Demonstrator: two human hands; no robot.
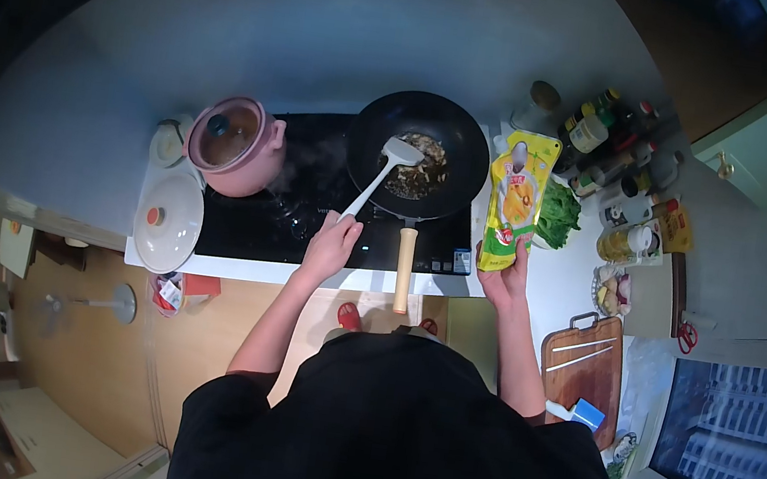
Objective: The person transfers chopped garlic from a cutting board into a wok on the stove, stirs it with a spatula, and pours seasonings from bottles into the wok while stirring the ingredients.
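My left hand (pixel 331 248) is closed around the handle of a white spatula (pixel 403 152), whose blade rests in a black wok (pixel 462 158). Browned, chopped food (pixel 428 180) lies in the wok's bottom. The wok's light wooden handle (pixel 405 267) points toward me, with neither hand on it. At the right of the wok, my right hand (pixel 504 277) grips the lower end of a yellow and green seasoning pouch (pixel 517 199), held upright with its printed front toward me. Leafy greens (pixel 557 214) in a white dish show partly behind the pouch.
On the black cooktop (pixel 308 220) stands a pink pot (pixel 253 159) with a glass lid. A white lid (pixel 169 223) lies at the left. Bottles (pixel 591 131) and jars crowd the right corner. A cutting board (pixel 595 364) holds chopsticks and a blue-and-white cleaver-like object (pixel 587 415).
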